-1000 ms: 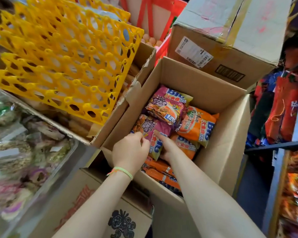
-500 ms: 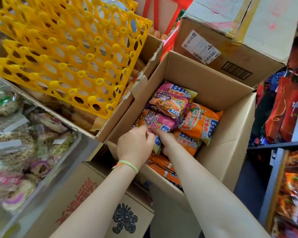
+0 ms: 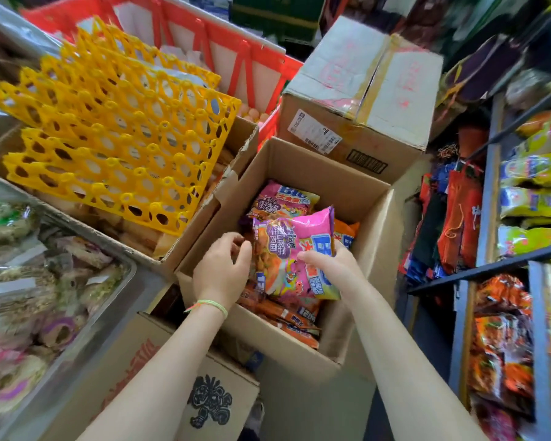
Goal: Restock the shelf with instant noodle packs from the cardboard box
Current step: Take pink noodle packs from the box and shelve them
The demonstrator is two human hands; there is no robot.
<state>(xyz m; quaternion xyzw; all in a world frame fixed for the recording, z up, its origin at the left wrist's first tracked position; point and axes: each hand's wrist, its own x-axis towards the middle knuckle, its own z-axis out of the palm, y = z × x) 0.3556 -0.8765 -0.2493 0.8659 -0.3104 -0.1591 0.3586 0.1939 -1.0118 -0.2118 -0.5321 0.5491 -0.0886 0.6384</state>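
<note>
I saw the right hand (image 3: 330, 265) gripping a pink plastic noodle pack (image 3: 295, 249) upright above the open brown cardboard box (image 3: 376, 237), probably ready for carrying; the left hand (image 3: 221, 270), loosely curled, held nothing beside it.

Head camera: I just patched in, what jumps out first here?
A pink noodle pack, gripped by the right hand, stands lifted above the open cardboard box at centre, the left hand beside it. Bright yellow egg trays fill the upper left. Shelves of colourful packs run down the right.
</note>
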